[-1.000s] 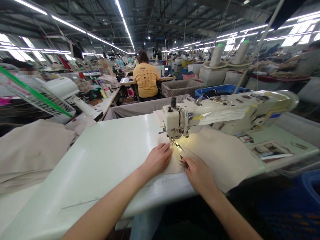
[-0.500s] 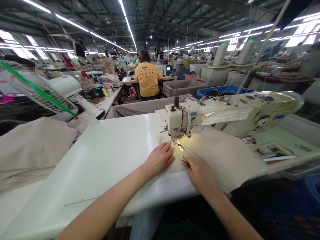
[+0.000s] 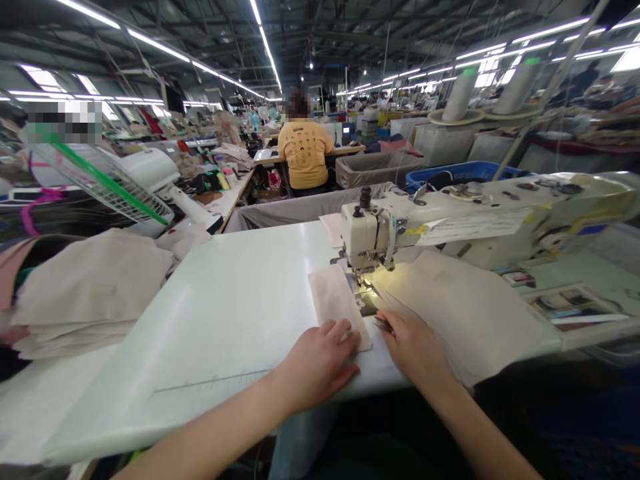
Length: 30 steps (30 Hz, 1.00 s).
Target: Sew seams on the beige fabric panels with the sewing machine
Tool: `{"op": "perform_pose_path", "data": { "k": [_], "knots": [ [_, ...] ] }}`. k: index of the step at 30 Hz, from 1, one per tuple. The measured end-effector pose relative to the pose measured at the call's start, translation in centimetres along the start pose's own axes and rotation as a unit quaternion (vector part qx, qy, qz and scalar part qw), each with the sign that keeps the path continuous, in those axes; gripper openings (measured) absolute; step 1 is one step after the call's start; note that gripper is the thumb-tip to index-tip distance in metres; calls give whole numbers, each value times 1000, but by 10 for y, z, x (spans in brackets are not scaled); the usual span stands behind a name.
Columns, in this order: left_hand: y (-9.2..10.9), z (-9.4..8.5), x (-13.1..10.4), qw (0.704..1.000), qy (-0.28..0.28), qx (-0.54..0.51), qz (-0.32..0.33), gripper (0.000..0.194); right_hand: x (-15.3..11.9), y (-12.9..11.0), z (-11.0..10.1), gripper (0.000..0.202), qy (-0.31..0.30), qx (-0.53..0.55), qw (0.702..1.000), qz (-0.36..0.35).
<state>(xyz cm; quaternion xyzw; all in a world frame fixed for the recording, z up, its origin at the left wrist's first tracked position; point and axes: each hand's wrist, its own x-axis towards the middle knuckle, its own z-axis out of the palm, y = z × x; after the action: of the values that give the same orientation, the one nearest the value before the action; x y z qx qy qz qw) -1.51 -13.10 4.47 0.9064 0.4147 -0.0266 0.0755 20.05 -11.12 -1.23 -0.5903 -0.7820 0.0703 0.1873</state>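
A narrow beige fabric piece (image 3: 334, 300) lies flat on the pale green sewing table, just left of the sewing machine's (image 3: 367, 237) lit needle area. My left hand (image 3: 323, 360) rests over its near end, fingers slightly bent on the cloth and thumb apart. Small metal thread snips (image 3: 384, 325) stick out of my right hand (image 3: 417, 347), which is closed around them, tips towards the needle plate (image 3: 367, 303). To the right of that hand, a larger beige fabric panel (image 3: 475, 307) spreads under the machine arm.
Stacked beige cloth (image 3: 95, 287) sits at the left, near a white fan (image 3: 150, 173) with a green-edged guard. Behind the table are a grey cloth-lined bin (image 3: 300, 212) and a blue crate (image 3: 460, 173). A person in a yellow shirt (image 3: 304, 153) sits farther back.
The narrow fabric piece has come out from under the needle to the left. My left hand has drawn back towards me; my right hand stays near the needle plate with the snips.
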Motion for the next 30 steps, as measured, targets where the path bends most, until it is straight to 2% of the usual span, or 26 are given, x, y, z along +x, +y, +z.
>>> {"op": "perform_pose_path", "data": {
  "k": [3,6,9,11,13,15,18,21,25,28,30],
  "knots": [
    [-2,1,10,999,11,7,-48,24,1,-1,-1,24,-5,7,1000,8],
    [-12,5,25,991,54,14,-122,23,3,-2,-3,25,-14,23,999,20],
    [-23,13,35,989,60,26,-135,13,7,-2,-5,27,-6,80,996,37],
    [-27,21,35,991,57,32,-118,13,9,-4,-6,29,5,141,989,55],
    [-28,29,30,991,79,34,-98,13,11,-7,-6,35,1,213,974,79],
    [-25,35,18,990,128,19,-60,11,12,-12,-5,38,-22,287,953,94],
    [-15,36,-2,976,216,-20,19,14,12,-22,-6,31,-47,401,909,101],
    [-4,32,-16,962,263,-25,65,19,12,-30,-9,22,-44,487,863,128],
    [2,32,-23,957,272,17,100,20,10,-34,-12,19,-65,551,812,179],
    [1,33,-25,954,265,51,135,24,6,-33,-14,19,-103,566,796,192],
    [1,32,-25,951,262,66,152,28,4,-32,-15,26,-124,579,782,196]
  ]
}}
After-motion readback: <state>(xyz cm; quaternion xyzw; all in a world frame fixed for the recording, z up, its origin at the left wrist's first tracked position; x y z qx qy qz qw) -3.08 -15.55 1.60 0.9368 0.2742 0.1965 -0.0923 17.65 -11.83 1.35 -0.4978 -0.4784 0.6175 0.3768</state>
